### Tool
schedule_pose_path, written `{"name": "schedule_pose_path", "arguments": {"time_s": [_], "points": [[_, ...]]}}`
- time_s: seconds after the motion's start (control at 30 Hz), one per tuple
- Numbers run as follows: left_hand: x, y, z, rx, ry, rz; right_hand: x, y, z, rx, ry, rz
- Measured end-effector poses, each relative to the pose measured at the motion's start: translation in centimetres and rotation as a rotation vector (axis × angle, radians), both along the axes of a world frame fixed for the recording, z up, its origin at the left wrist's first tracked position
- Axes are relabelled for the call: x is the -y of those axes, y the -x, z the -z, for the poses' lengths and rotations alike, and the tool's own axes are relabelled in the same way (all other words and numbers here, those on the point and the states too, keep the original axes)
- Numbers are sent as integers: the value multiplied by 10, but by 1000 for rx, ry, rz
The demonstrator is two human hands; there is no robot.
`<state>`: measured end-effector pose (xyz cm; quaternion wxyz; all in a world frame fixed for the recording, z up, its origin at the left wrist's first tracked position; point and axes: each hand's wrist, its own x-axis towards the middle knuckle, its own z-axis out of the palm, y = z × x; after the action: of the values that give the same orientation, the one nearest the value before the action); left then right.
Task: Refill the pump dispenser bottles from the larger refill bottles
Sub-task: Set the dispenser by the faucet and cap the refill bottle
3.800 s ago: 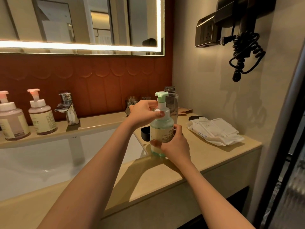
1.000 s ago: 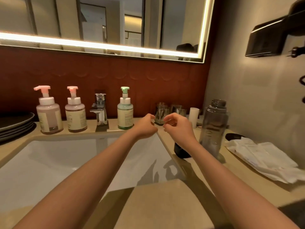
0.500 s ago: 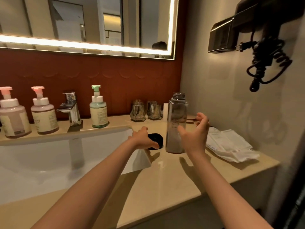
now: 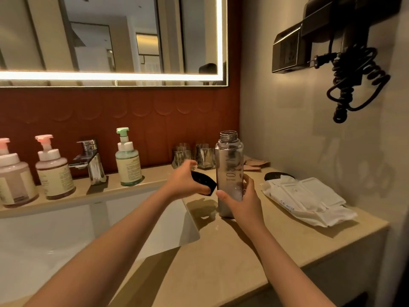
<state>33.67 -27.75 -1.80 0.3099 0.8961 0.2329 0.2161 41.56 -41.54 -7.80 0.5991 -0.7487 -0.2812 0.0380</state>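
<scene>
From the head view, I have my right hand (image 4: 240, 201) wrapped around the lower body of the tall refill bottle (image 4: 229, 171), fingers closed on it from the right and thumb across the near side. The bottle stands upright on the surface (image 4: 221, 258) with its threaded neck uncapped. I judge I hold it low to steady it while the other hand works.

My left hand (image 4: 188, 181) sits just left of the bottle, fingers curled over a black cap (image 4: 204, 182) and gripping it. The cap is tilted and lifted off the surface, close beside the bottle's waist. I take this for the refill bottle's own lid, about to go onto the neck above my fingers, though I cannot confirm that it fits.

Farther left of my left fingers, the green-topped pump bottle (image 4: 128, 160) stands against the back wall with its pump head on, beside the tap (image 4: 91, 161). Beyond the tap stand two pink-topped pump bottles (image 4: 54, 169), also closed. They sit well apart from both hands, lined up out of the working area, which suggests that they need no handling right now.

Behind my left fingers stand two glass tumblers (image 4: 194, 155). To the right of my right fingers lies a white packet of wipes (image 4: 307, 200), clear of the bottle.
</scene>
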Motion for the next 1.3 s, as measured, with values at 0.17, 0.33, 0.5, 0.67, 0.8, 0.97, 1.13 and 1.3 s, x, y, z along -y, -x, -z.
{"name": "schedule_pose_path", "arguments": {"time_s": [0.17, 0.33, 0.5, 0.67, 0.8, 0.97, 1.13, 1.3], "points": [[8, 10, -45, 223, 134, 57, -1, 2, 2, -16, -17, -24], [27, 6, -76, 385, 345, 122, -1, 2, 1, -58, -22, -27], [39, -6, -96, 397, 139, 107, -1, 2, 2, -87, -50, -45], [52, -15, -113, 79, -300, 129, 0, 5, -2, -116, -78, -63], [58, -16, -127, -161, -319, 184, 3, 5, 0, -99, -61, -70], [65, -13, -139, -288, -213, 340, 0, 10, -1, 6, 3, -79], [69, -11, -137, 115, 83, 463, 1, 8, -3, -8, 25, -62], [52, -24, -127, 84, -401, 51, 0, 4, 0, -25, 11, -31]]}}
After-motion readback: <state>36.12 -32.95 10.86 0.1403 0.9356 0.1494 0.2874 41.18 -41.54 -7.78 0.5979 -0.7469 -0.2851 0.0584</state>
